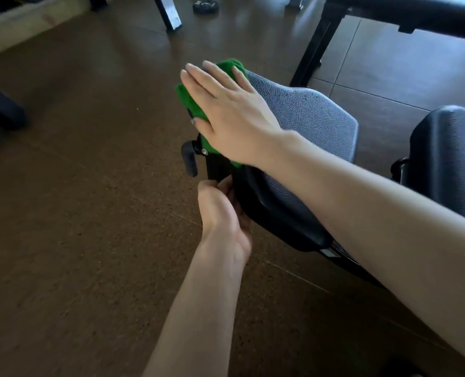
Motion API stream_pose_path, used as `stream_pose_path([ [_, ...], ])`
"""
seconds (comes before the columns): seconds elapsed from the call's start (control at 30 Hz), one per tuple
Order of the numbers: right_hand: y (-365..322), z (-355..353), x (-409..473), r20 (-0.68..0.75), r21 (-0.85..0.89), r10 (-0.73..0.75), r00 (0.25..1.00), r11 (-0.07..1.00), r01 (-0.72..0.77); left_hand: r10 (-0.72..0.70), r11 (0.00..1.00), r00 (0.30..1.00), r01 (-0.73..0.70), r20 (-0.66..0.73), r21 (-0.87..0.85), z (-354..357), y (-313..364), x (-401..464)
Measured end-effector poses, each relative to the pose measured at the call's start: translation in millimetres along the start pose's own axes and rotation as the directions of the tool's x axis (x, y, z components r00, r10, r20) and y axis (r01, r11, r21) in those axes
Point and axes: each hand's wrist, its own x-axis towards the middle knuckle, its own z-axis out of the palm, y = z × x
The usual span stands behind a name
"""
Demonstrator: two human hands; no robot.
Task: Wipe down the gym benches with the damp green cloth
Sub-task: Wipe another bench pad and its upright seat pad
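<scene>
Brown cork gym floor (90, 213); pressing crumpled green cloth (192, 102) onto grey bench pad (307, 112), right hand (226, 110) fingers (198, 77) flat together; left hand (223, 213) gripping pad edge.

No text can be read; the bench's small label (328, 252) is illegible.
</scene>
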Motion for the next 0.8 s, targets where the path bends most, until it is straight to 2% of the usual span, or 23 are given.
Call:
stream_pose_path([
  [0.1, 4.9, -3.6, 33.3, -0.025, 0.038, 0.018, 1.000, 0.999, -0.017, 0.016, 0.999, 1.000, -0.017, 0.018, 0.047, 1.4, 1.8, 0.7],
  [0.17, 11.0, -4.7, 41.2, -0.080, 0.146, 0.112, 0.990, 0.984, -0.099, 0.019, 0.999, 1.000, -0.020, 0.016, 0.050, 2.6, 2.8, 1.5],
  [0.23, 28.9, -2.8, 41.1, -0.052, 0.277, 0.289, 0.956, 0.924, -0.264, 0.027, 0.998, 0.999, -0.028, 0.018, 0.049, 3.1, 2.9, -0.7],
  [0.3, 55.5, 2.5, 32.1, 0.042, 0.318, 0.477, 0.878, 0.827, -0.464, 0.021, 0.997, 0.999, -0.023, 0.035, 0.071, 4.2, 3.4, -3.7],
  [0.37, 74.1, 7.9, 16.3, 0.094, 0.314, 0.554, 0.827, 0.772, -0.553, 0.018, 0.996, 0.999, -0.021, 0.039, 0.088, 7.4, 5.9, -7.0],
  [0.53, 60.5, 19.1, -19.1, 0.025, 0.314, 0.647, 0.762, 0.719, -0.620, 0.042, 0.991, 0.997, -0.050, 0.069, 0.125, 16.0, 3.9, -8.0],
  [0.6, 35.5, 16.9, -41.2, 0.062, 0.294, 0.669, 0.740, 0.697, -0.654, 0.054, 0.988, 0.996, -0.064, 0.078, 0.137, 17.3, 1.7, -8.0],
  [0.67, 7.7, 11.7, -68.0, 0.088, 0.302, 0.632, 0.770, 0.719, -0.626, 0.065, 0.993, 0.993, -0.073, 0.096, 0.091, 19.0, 1.4, -8.4],
  [0.8, -17.6, 8.9, -89.5, 0.003, 0.271, 0.503, 0.864, 0.831, -0.485, 0.094, 0.994, 0.989, -0.100, 0.116, 0.040, 20.1, -0.4, -6.6],
])
